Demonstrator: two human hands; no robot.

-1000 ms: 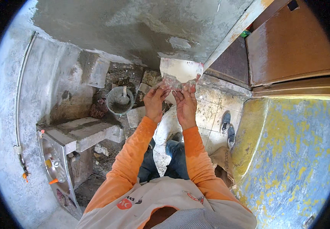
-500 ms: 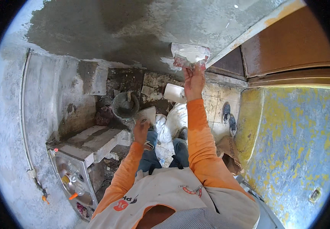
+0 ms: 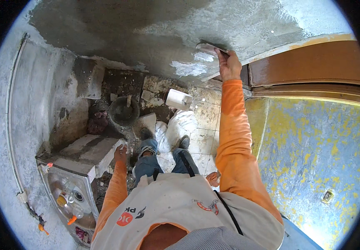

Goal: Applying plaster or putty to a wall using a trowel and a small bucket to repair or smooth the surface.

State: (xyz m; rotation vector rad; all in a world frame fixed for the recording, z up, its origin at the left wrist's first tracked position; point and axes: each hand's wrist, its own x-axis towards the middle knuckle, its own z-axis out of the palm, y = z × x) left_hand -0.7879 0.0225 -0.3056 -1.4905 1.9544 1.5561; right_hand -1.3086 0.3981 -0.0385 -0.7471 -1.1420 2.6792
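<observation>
My right hand (image 3: 230, 66) is closed on a wide putty scraper (image 3: 207, 48), whose blade is tilted against the damp grey plastered wall (image 3: 155, 37). A whitish patch of filler (image 3: 188, 68) shows on the wall just below the blade, and a smaller one lies beside it. Down at the left, my left hand (image 3: 121, 153) is at the end of a rough concrete counter slab (image 3: 99, 156), its fingers apart at the slab's edge. It seems to hold nothing.
A black bucket (image 3: 124, 111) with a handled tool stands on the dirty floor. Near it are a white tray (image 3: 178, 99) and a white sack (image 3: 182, 125). A metal sink (image 3: 69, 196) lies at left. Brown wood panels (image 3: 309, 64) border the wall at right.
My right hand has moved right and up along the wall, with the scraper now turned nearly edge-on. My left hand has dropped leftward to the counter slab. New white filler shows on the wall.
</observation>
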